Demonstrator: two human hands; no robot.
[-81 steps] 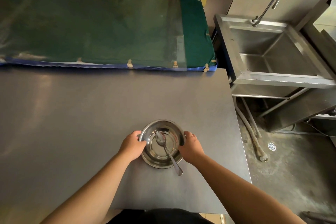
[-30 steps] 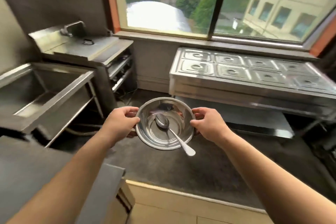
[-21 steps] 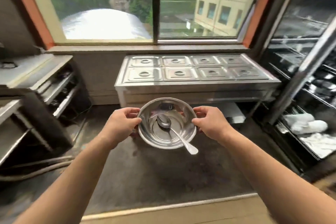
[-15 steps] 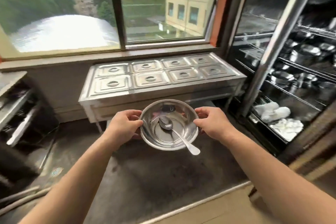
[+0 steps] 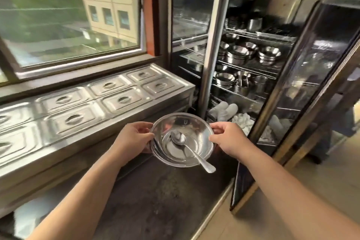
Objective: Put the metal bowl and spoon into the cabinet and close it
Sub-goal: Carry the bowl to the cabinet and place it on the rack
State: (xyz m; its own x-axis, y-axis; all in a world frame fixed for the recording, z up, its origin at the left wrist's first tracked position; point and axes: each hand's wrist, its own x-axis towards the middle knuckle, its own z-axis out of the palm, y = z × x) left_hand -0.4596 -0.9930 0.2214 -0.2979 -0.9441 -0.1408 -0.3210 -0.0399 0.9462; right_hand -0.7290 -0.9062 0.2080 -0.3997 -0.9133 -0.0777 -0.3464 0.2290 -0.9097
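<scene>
I carry a shiny metal bowl point(image 5: 198, 134) in mid-air at the centre of the view. My left hand point(image 5: 134, 137) grips its left rim and my right hand point(image 5: 228, 138) grips its right rim. A metal spoon point(image 5: 190, 149) lies inside, its handle sticking out over the near right rim. Just beyond the bowl stands the tall steel cabinet point(image 5: 209, 48) with wire shelves. Its glass door point(image 5: 288, 91) on the right is swung open toward me.
Stacks of steel bowls point(image 5: 237, 54) and cups fill the cabinet's shelves, with white cloths point(image 5: 241, 120) on the lowest one. A steel food-warmer counter point(image 5: 87, 99) with several lidded pans runs along the window on the left. Dark floor lies below.
I have lifted the bowl off the steel table and turned right, past the sink and the warmer counter. The open cabinet has come into view ahead. Both hands keep their hold.
</scene>
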